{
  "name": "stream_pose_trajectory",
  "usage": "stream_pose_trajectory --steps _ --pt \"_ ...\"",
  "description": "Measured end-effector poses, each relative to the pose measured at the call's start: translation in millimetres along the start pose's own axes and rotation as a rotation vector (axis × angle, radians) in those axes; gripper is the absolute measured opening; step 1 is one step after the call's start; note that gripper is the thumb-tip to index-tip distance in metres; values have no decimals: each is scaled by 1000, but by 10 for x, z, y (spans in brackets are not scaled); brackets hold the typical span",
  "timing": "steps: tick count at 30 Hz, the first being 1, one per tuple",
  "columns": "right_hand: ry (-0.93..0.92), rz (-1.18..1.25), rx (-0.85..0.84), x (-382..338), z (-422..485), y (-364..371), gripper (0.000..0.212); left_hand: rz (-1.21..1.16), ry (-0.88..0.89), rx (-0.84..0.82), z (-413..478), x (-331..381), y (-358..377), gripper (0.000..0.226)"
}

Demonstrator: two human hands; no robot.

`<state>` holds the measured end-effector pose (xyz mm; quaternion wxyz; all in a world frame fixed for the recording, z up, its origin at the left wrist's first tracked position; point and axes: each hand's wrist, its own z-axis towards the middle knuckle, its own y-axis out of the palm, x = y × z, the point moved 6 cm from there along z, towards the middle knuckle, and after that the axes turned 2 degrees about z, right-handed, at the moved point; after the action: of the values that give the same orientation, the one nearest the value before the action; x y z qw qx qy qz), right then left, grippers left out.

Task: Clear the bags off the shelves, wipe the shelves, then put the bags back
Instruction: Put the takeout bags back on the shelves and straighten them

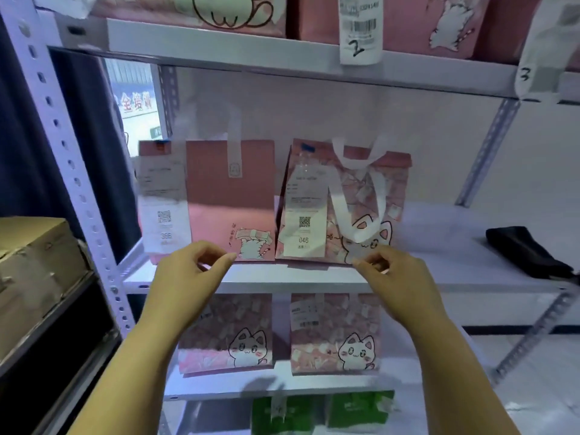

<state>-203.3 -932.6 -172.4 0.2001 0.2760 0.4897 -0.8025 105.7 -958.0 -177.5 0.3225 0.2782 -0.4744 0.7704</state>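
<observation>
Two pink cat bags stand side by side on the middle shelf (314, 277), near its front edge: the left bag (219, 196) and the right bag (342, 202). The left hand (191, 271) and right hand (398, 277) hover at their bases, fingers loosely curled, gripping nothing. The right bag leans slightly; a nudge could topple it forward. Its loose handles could snag. A dark cloth (527, 252) lies far right.

The top-shelf bags (408, 23) are cut off by the upper edge, the green bags (361, 412) by the lower edge, and label print (303, 196) is blurred unreadable
</observation>
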Motion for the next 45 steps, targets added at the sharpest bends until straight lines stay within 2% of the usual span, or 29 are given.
stream_pose_trajectory --steps 6,9,12,16,21,27,35,39,45 --pt "68 33 80 579 276 -228 15 -2 67 -20 78 361 626 4" --pt "114 44 57 835 429 -230 33 39 104 9 181 459 850 30" --pt "132 15 1 1013 593 -186 56 95 107 19 295 537 1019 44" --pt "163 -22 -87 1118 767 -89 64 170 66 -8 468 578 1169 54" --pt "194 51 -116 1159 935 42 49 214 58 14 632 586 1195 50" --pt "181 58 -3 1178 1036 76 13 261 153 27 784 620 1202 16" --pt "265 90 207 1328 1020 -125 18 91 174 46 942 660 1329 19" --pt "308 82 277 1500 969 -338 19 -55 172 -13 914 813 1554 18" --pt "334 24 352 1894 965 -770 20 -147 185 -104 835 1152 1989 23"
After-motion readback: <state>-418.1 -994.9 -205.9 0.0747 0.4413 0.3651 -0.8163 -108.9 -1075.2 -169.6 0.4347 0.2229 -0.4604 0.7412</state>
